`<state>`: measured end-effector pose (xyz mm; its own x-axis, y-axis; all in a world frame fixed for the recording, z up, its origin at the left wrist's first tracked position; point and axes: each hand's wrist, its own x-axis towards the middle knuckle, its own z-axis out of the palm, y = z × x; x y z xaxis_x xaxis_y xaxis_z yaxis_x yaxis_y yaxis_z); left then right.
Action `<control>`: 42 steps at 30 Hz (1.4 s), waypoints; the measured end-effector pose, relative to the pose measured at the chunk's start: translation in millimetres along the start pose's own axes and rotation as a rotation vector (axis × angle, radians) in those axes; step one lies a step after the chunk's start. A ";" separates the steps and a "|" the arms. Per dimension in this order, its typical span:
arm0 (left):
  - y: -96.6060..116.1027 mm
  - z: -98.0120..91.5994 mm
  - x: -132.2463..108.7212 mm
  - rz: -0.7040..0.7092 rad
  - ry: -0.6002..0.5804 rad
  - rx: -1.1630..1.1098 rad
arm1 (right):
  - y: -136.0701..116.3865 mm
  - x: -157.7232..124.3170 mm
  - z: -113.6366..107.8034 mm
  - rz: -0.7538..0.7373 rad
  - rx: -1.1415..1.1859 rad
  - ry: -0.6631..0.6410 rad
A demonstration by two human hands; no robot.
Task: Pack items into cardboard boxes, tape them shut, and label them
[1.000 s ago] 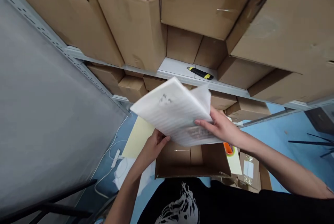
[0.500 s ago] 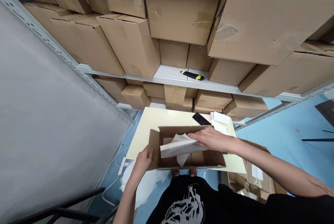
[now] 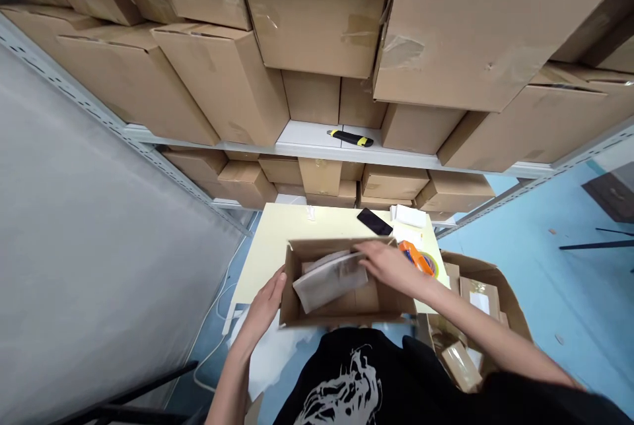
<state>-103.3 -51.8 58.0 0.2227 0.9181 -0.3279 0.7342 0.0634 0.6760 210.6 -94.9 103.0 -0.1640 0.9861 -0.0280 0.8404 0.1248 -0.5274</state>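
An open cardboard box (image 3: pixel 290 306) sits on a pale yellow table (image 3: pixel 267 240) in front of me. A white foam-wrapped packet (image 3: pixel 327 280) lies tilted inside it. My right hand (image 3: pixel 389 263) reaches into the box, fingers flat on the packet's right end. My left hand (image 3: pixel 265 303) rests with fingers stretched against the box's left outer wall.
A black phone (image 3: pixel 375 221), white papers (image 3: pixel 409 216) and an orange tape dispenser (image 3: pixel 419 259) lie on the table's far right. A carton of packets (image 3: pixel 475 306) stands on the blue floor at right. Shelves of cardboard boxes rise ahead, with a yellow-black knife (image 3: pixel 351 138) on one shelf. A grey wall is at left.
The white packet, held up above the box a second ago, has come down into the box and been pressed lower. My left hand moved from the packet to the box's left wall.
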 end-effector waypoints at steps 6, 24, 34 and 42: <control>-1.7 7.2 -6.1 0.163 -0.220 0.028 | 62.8 -84.6 -8.1 0.649 0.438 0.129; 4.8 15.3 32.8 0.081 -0.245 -0.018 | 68.5 -86.9 5.3 0.095 0.759 -0.491; -1.4 -7.1 47.0 0.107 0.095 -0.026 | 78.2 -74.9 90.3 0.518 0.504 0.294; 70.1 10.0 63.8 0.492 0.121 0.532 | 77.5 -63.1 118.6 0.557 0.736 0.248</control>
<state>-31.2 7.3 77.9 0.5572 0.8300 0.0272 0.7863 -0.5378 0.3043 224.7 -160.6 -36.8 0.3463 0.8888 -0.3003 0.2152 -0.3868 -0.8967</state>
